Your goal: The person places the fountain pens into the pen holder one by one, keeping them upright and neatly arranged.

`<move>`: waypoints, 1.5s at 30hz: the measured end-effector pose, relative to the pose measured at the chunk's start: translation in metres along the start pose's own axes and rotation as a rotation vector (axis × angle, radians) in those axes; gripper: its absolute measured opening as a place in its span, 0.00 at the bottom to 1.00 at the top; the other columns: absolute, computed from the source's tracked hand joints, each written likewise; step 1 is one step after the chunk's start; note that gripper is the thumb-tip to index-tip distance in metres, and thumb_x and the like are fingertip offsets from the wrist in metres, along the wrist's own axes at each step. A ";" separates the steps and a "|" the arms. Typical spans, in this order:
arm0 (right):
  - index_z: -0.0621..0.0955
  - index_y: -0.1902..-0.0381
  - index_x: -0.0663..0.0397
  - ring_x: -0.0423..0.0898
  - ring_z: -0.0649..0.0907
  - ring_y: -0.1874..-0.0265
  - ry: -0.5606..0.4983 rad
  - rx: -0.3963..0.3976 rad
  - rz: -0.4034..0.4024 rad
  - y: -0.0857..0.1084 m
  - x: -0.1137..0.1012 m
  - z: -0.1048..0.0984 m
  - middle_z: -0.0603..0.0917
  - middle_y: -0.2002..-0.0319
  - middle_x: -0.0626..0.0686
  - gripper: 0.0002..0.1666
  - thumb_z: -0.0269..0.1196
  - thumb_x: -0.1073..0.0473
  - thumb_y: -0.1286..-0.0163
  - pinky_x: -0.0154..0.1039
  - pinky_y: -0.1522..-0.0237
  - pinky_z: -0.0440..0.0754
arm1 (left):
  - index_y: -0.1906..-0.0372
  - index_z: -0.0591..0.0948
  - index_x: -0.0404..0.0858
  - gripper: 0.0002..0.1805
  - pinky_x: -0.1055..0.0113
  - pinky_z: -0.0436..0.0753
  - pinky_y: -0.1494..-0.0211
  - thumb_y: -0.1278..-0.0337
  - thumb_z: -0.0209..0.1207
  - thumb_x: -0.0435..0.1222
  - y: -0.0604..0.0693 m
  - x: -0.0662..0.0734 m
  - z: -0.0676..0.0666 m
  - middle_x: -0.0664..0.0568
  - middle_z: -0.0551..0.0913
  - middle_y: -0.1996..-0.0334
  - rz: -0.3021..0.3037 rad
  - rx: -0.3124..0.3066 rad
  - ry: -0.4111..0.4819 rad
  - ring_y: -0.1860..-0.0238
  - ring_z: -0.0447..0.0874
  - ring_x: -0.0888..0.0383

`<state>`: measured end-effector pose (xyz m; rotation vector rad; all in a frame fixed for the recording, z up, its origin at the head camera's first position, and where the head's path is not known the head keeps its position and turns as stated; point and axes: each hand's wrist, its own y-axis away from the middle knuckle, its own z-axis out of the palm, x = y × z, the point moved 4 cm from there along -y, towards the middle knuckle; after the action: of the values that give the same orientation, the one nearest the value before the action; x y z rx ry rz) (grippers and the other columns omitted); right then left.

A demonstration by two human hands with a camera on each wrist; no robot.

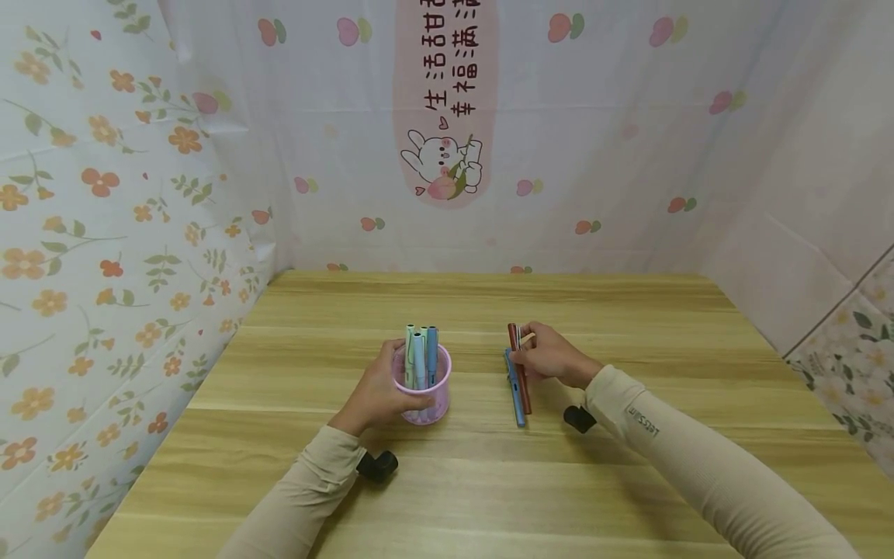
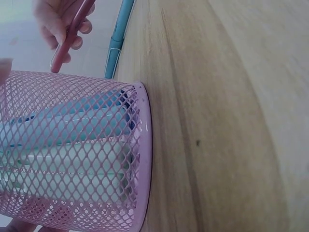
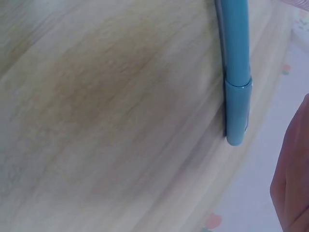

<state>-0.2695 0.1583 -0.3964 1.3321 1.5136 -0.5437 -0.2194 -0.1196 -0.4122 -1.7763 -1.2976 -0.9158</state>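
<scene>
A pink mesh pen holder (image 1: 436, 405) stands upright on the wooden table, and my left hand (image 1: 377, 394) grips it around its side. Inside are several capped pens: a light blue one (image 1: 420, 357), a darker blue one (image 1: 432, 353) and pale green ones (image 1: 410, 345). To the right, my right hand (image 1: 552, 355) pinches a red pen (image 2: 72, 36), held above the table in the left wrist view. A blue pen (image 3: 236, 72) lies on the table beside it. The right wrist view shows only part of the right hand, with the red pen out of sight.
The wood-grain table (image 1: 447, 497) reaches back to a printed cloth (image 1: 587, 155) with a rabbit picture. Floral cloth (image 1: 105, 233) hangs on the left side. Black wrist-worn pieces (image 1: 377, 466) sit close to the tabletop below each hand.
</scene>
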 end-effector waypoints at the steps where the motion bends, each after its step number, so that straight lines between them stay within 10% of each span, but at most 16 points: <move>1: 0.62 0.41 0.67 0.46 0.79 0.74 -0.007 0.001 -0.007 0.000 0.000 0.000 0.78 0.60 0.60 0.23 0.57 0.64 0.28 0.50 0.64 0.83 | 0.35 0.64 0.36 0.54 0.49 0.76 0.44 0.77 0.81 0.33 0.000 0.000 0.000 0.42 0.77 0.45 -0.001 0.000 0.001 0.50 0.77 0.47; 45: 0.63 0.42 0.63 0.49 0.79 0.64 -0.263 0.066 -0.112 -0.004 -0.035 0.022 0.72 0.58 0.58 0.22 0.58 0.62 0.27 0.58 0.52 0.80 | 0.35 0.63 0.35 0.55 0.50 0.77 0.45 0.77 0.81 0.34 0.001 0.001 -0.001 0.40 0.77 0.46 0.002 0.009 -0.027 0.51 0.78 0.46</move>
<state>-0.2691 0.1220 -0.3756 1.1787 1.3678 -0.8134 -0.2184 -0.1200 -0.4107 -1.7888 -1.3145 -0.8861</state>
